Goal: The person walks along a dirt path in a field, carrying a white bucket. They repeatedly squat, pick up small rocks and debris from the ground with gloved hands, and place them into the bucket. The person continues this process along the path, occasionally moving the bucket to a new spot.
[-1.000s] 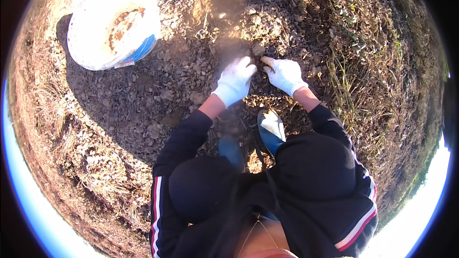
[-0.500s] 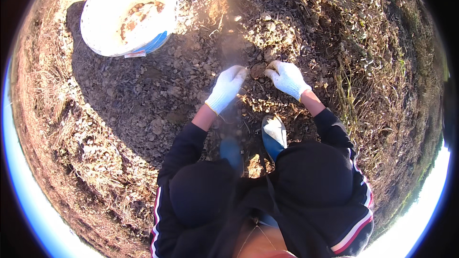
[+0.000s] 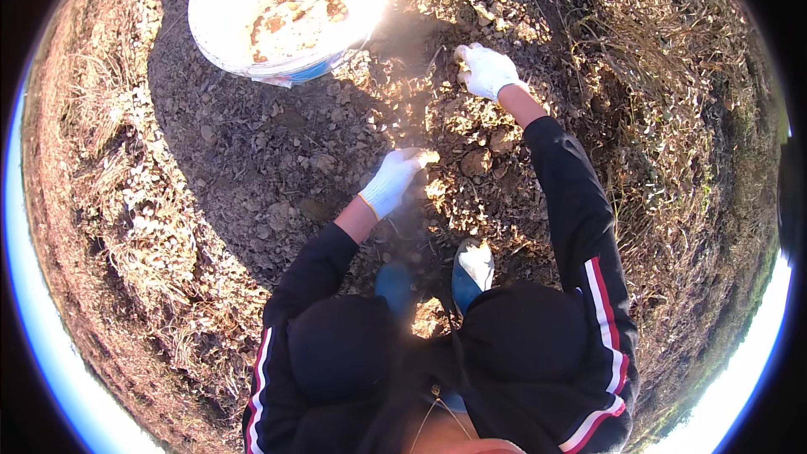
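My left hand [image 3: 395, 182], in a white knit glove, is low over the dry soil in front of my feet. Its fingers are closed together with the tips in bright glare, so anything in them cannot be made out. Farther ahead and to the right, my right hand [image 3: 487, 71] in a matching glove reaches down to the ground, fingers bent and slightly apart, with nothing visible in them. A brown clod [image 3: 476, 163] lies on the soil between my hands and my feet. The white bucket [image 3: 220, 59] at the far left holds several small, brownish, roundish lumps.
The bucket casts a broad dark shadow [image 3: 244, 151] over crumbly soil. Dry grass and stalks [image 3: 664, 76] cover the right side. Straw-like litter [image 3: 172, 261] lies at left. My blue shoes [image 3: 465, 286] stand close below my hands.
My right hand has moved forward, away from the left hand and the clod. My left hand stays low over the soil. The view has shifted, so the bucket appears farther right.
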`<control>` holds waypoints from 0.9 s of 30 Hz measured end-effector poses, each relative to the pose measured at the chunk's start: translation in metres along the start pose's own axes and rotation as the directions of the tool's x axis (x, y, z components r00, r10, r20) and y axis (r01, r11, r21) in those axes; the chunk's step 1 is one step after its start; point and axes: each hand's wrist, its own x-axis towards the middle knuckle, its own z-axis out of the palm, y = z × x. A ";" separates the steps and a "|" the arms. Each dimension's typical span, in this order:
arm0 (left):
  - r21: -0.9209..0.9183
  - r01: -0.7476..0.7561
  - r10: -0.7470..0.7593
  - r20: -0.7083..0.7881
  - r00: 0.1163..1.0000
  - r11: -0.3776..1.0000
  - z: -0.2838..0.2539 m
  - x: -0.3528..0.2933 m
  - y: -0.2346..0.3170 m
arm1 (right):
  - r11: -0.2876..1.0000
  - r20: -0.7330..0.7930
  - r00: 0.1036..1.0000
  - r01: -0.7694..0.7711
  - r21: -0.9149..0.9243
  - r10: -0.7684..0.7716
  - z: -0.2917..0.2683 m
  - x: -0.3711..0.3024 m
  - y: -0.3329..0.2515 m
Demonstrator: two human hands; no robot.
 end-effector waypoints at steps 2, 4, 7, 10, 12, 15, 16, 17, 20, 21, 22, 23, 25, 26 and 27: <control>0.035 -0.029 0.028 0.044 0.999 0.999 0.000 0.006 0.002 | 0.999 -0.055 0.998 0.003 0.039 -0.001 0.013 0.004 0.026; -0.145 -0.068 0.070 0.009 0.997 0.987 -0.009 0.013 -0.006 | 0.966 -0.026 0.996 -0.077 0.247 0.086 -0.007 -0.002 0.020; -0.334 -0.070 0.124 0.142 0.982 0.940 -0.014 0.020 -0.003 | 0.822 0.043 0.998 -0.064 0.566 0.048 -0.035 -0.025 0.014; -0.586 0.099 0.112 0.313 0.943 0.804 0.004 0.018 0.019 | 0.856 0.037 0.982 0.143 0.497 -0.185 -0.024 -0.066 -0.030; -0.604 0.025 0.159 0.249 0.955 0.796 -0.003 0.022 0.012 | 0.884 -0.040 0.981 0.187 0.429 -0.188 -0.022 -0.064 -0.045; -0.455 -0.012 0.109 0.188 0.976 0.890 -0.011 0.042 -0.002 | 0.992 -0.159 0.981 0.101 -0.074 -0.111 -0.002 -0.039 -0.007; -0.427 -0.010 0.087 0.163 0.983 0.904 -0.010 0.038 0.001 | 0.981 -0.309 0.931 0.179 -0.081 -0.195 0.010 -0.043 -0.003; -0.397 -0.007 0.067 0.138 0.988 0.918 -0.008 0.034 0.004 | 0.983 -0.264 0.947 0.167 -0.073 -0.181 0.020 -0.048 0.003; -0.444 0.004 0.052 0.115 0.992 0.896 -0.020 0.031 -0.004 | 0.976 -0.210 0.953 0.211 -0.049 -0.217 0.034 -0.073 -0.013; -0.470 0.011 0.046 0.110 0.993 0.882 -0.026 0.029 -0.005 | 0.983 -0.169 0.968 0.176 -0.054 -0.183 0.029 -0.087 -0.030; -0.453 0.016 0.025 0.083 0.996 0.891 -0.028 0.028 -0.007 | 0.978 -0.256 0.944 0.198 -0.058 -0.206 0.032 -0.103 -0.040; -0.436 0.020 0.006 0.058 0.998 0.900 -0.029 0.028 -0.006 | 0.974 -0.341 0.912 0.219 -0.066 -0.228 0.032 -0.115 -0.045; -0.404 0.031 -0.037 -0.008 0.999 0.914 -0.032 0.027 -0.009 | 0.970 -0.094 0.971 0.227 0.091 -0.219 0.011 -0.128 -0.041; -0.342 0.045 -0.057 -0.024 0.998 0.939 -0.034 0.030 -0.011 | 0.982 -0.075 0.992 0.112 0.154 -0.101 0.008 -0.121 -0.036; -0.355 0.032 -0.027 0.018 0.999 0.934 -0.029 0.033 -0.012 | 0.992 -0.241 0.967 0.104 0.068 -0.084 0.017 -0.110 -0.017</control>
